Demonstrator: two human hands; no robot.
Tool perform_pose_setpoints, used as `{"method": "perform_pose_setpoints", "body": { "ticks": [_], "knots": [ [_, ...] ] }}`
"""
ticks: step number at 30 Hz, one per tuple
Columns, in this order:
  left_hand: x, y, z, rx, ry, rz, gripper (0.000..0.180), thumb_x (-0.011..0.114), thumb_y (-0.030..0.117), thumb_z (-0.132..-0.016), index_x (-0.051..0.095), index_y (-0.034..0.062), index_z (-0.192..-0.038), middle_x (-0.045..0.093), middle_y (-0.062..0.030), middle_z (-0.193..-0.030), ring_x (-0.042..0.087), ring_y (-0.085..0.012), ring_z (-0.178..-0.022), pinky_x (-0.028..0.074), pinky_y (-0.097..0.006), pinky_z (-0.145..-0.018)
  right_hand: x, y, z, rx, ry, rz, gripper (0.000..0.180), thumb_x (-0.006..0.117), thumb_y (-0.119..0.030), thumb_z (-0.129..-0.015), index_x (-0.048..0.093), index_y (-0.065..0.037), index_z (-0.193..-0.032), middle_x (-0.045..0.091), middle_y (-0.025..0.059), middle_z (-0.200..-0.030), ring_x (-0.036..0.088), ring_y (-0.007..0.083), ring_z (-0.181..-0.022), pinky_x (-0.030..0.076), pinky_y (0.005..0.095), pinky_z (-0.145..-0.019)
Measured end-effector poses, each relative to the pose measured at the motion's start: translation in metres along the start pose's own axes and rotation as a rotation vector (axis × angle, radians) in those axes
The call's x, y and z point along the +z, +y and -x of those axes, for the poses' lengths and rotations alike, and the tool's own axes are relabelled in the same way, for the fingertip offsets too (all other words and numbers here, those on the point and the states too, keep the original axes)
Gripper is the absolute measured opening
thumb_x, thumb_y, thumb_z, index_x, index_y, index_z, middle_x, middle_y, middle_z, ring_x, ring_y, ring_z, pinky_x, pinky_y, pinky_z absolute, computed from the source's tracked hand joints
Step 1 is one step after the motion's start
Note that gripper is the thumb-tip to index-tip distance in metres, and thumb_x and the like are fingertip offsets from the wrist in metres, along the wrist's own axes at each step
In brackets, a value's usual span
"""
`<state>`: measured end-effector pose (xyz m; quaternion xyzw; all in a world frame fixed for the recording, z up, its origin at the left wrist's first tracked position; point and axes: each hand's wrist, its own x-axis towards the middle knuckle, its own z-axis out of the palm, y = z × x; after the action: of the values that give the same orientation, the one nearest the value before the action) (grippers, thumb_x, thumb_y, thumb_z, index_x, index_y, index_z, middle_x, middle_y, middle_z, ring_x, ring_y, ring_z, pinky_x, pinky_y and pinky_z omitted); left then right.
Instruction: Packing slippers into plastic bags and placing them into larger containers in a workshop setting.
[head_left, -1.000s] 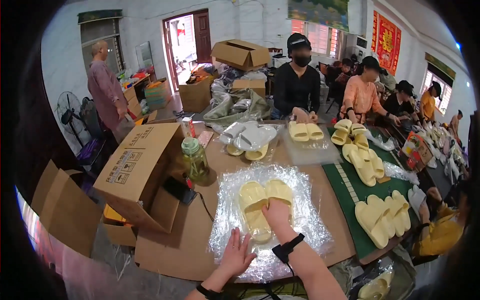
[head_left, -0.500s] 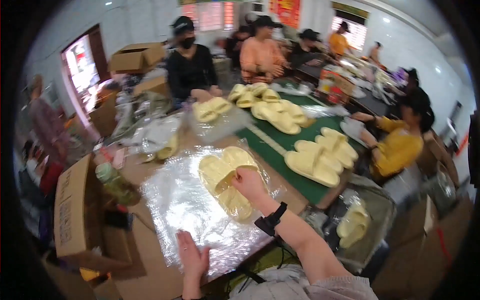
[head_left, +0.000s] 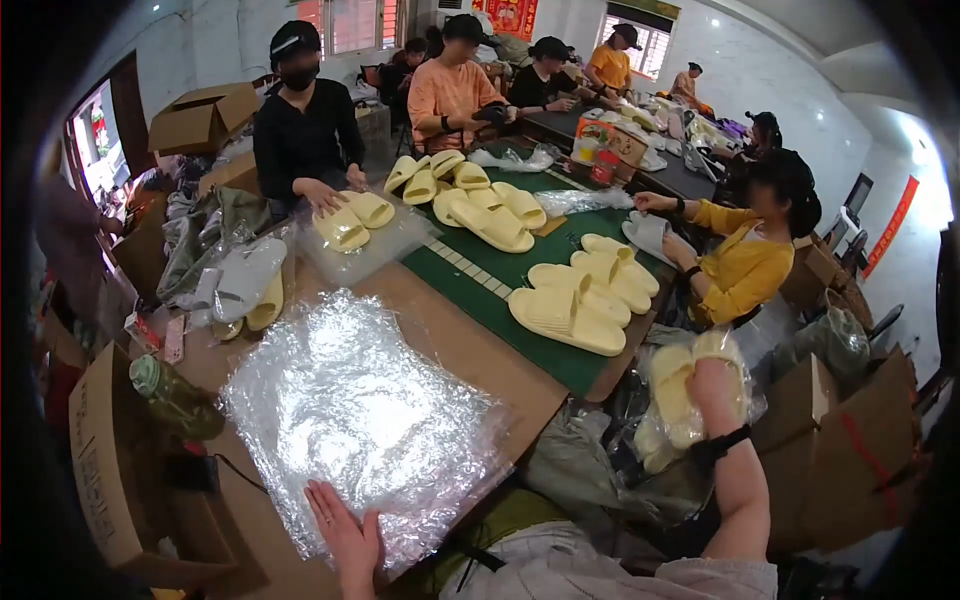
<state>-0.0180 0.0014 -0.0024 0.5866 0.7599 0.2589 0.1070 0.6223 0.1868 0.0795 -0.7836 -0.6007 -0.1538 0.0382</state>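
Observation:
My left hand (head_left: 346,532) lies flat, fingers out, on the near edge of a stack of shiny clear plastic bags (head_left: 350,400) on the table. Off the table's right side, my right hand (head_left: 714,388) grips a pair of pale yellow slippers (head_left: 672,382) in a clear bag. It holds them over a grey-green sack (head_left: 575,462), where another yellow slipper (head_left: 655,445) partly shows below. My right fingertips are hidden behind the slippers.
Yellow slippers (head_left: 565,320) stand in rows on the green table mat (head_left: 470,265). Across the table a person in black (head_left: 305,140) handles slippers on plastic; at right a person in yellow (head_left: 745,255) holds a pale slipper. An open carton (head_left: 95,450) and green-capped bottle (head_left: 175,400) are at left.
My right hand has carried the bagged slippers off the plastic stack to the right, over the sack. My left hand stays on the stack. The view has shifted to the right.

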Motion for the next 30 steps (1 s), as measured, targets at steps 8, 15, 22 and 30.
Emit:
{"method": "perform_pose_setpoints", "body": {
  "ticks": [8, 15, 22, 30],
  "knots": [
    [0.003, -0.007, -0.002, 0.037, 0.035, -0.05, 0.09, 0.064, 0.035, -0.091, 0.017, -0.0082, -0.154, 0.013, -0.0292, -0.162, 0.011, -0.0471, -0.151, 0.017, -0.053, -0.121, 0.093, -0.08, 0.038, -0.357, -0.349, -0.158, 0.03, 0.069, -0.031, -0.076, 0.072, -0.004, -0.089, 0.07, 0.0209, -0.09, 0.066, 0.0401, -0.087, 0.052, 0.051, -0.077],
    [-0.003, -0.007, 0.003, -0.01, 0.0, -0.03, 0.09, 0.066, 0.036, -0.09, 0.019, -0.0066, -0.154, 0.013, -0.0292, -0.163, 0.01, -0.0469, -0.151, 0.017, -0.054, -0.12, 0.126, -0.137, 0.026, -0.06, -0.192, -0.376, 0.021, 0.06, -0.015, -0.088, 0.071, 0.0, -0.099, 0.069, 0.0236, -0.097, 0.065, 0.0409, -0.093, 0.052, 0.0499, -0.079],
    [0.001, -0.005, 0.0, -0.016, -0.012, -0.009, 0.092, 0.066, 0.039, -0.089, 0.019, -0.0069, -0.154, 0.012, -0.0296, -0.163, 0.009, -0.0468, -0.151, 0.017, -0.053, -0.121, 0.17, -0.065, 0.012, -0.152, -0.351, -0.336, 0.026, 0.063, -0.023, -0.087, 0.072, -0.003, -0.101, 0.07, 0.0233, -0.095, 0.066, 0.0416, -0.092, 0.053, 0.0511, -0.08],
    [-0.003, -0.005, 0.001, -0.005, 0.028, -0.053, 0.089, 0.065, 0.041, -0.091, 0.022, -0.0065, -0.154, 0.013, -0.0302, -0.162, 0.012, -0.0488, -0.15, 0.017, -0.054, -0.12, 0.013, -0.126, -0.062, -0.1, 0.064, -0.551, 0.025, 0.07, -0.026, -0.085, 0.069, -0.004, -0.098, 0.068, 0.0166, -0.09, 0.065, 0.0365, -0.089, 0.053, 0.0448, -0.078]
  ]
}}
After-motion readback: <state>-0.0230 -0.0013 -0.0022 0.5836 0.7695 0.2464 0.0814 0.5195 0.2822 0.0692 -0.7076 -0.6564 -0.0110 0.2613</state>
